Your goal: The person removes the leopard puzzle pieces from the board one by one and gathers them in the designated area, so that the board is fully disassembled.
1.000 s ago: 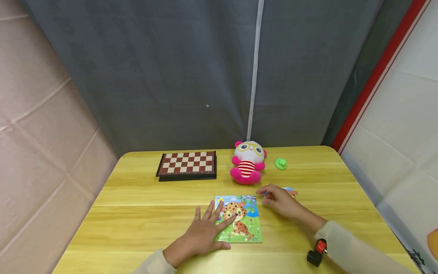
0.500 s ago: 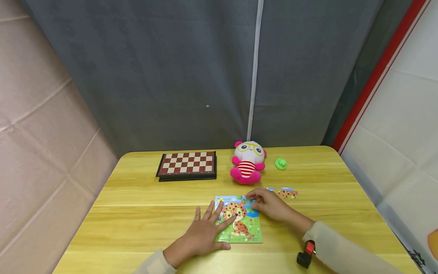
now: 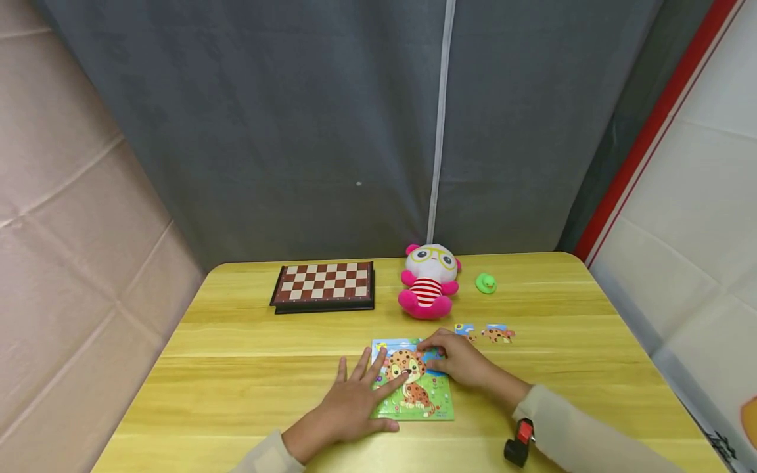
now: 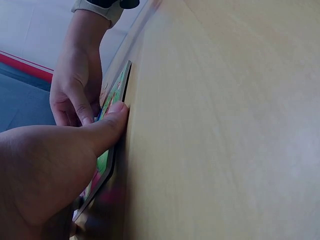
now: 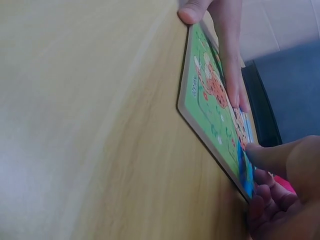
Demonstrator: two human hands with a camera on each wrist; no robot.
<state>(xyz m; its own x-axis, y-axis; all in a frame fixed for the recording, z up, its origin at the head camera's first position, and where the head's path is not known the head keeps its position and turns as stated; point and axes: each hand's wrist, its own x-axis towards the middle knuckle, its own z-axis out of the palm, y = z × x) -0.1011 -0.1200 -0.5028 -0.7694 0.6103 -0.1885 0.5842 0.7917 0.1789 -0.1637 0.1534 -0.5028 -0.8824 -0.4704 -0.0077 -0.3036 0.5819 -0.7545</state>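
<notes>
A square jigsaw puzzle [image 3: 434,401] with a cartoon leopard on green and blue lies on the table. My left hand [image 3: 353,402] rests on its left side with fingers spread; in the left wrist view the left thumb [image 4: 114,125] lies at the puzzle's edge. Over the upper right corner is my right hand [image 3: 464,358], its fingers bent and its thumb touching the picture. In the right wrist view, the right thumb [image 5: 270,157] meets the blue part; whether a piece sits between thumb and fingers is hidden. Two loose puzzle pieces [image 3: 498,334] lie just beyond the right hand.
On the wooden table [image 3: 236,368], a chessboard box [image 3: 324,284] stands back left. A pink and white plush panda [image 3: 427,282] sits behind the puzzle, with a small green duck toy [image 3: 485,283] to its right. A grey curtain [image 3: 296,131] hangs behind.
My right hand has moved left from the loose pieces onto the puzzle's upper right corner, uncovering the nearer piece. The left hand has stayed still.
</notes>
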